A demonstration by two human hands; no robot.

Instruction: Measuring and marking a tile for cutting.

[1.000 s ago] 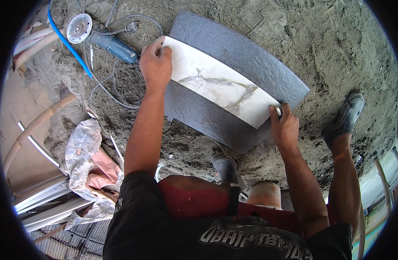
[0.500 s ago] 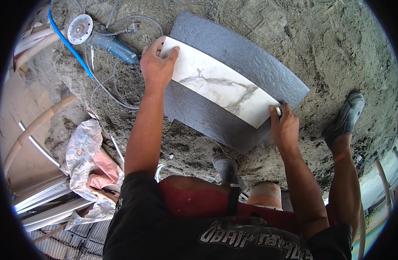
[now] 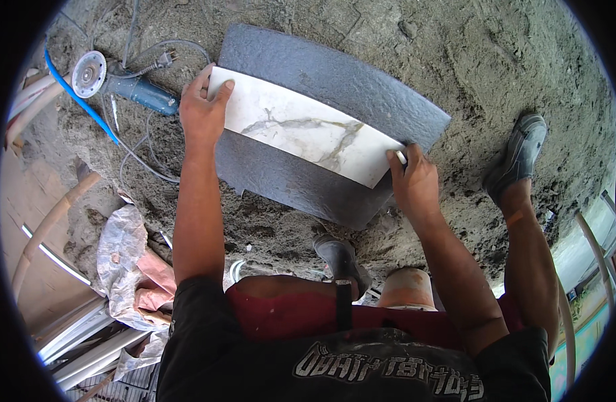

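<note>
A white marble-patterned tile strip (image 3: 288, 127) with grey-brown veins lies across a larger dark grey textured tile (image 3: 308, 63), which shows on both sides of it. My left hand (image 3: 204, 107) grips the strip's left end, thumb on top and fingers over the far edge. At the opposite end, my right hand (image 3: 415, 177) is closed with its fingertips touching the strip's corner. A small white stick-like piece (image 3: 401, 157) shows between the right thumb and forefinger; its exact kind is hidden.
An angle grinder (image 3: 137, 90) with a disc lies left of the tiles, its cord and plug nearby. A blue hose (image 3: 80, 100) runs beside it. Crumpled sheeting (image 3: 123, 248) is at left, a bucket (image 3: 407, 289) near my legs. The ground is rough sandy soil.
The whole scene has shifted left in view, as my head moved. Both hands keep their places at the strip's ends, and the strip stays on the dark tile.
</note>
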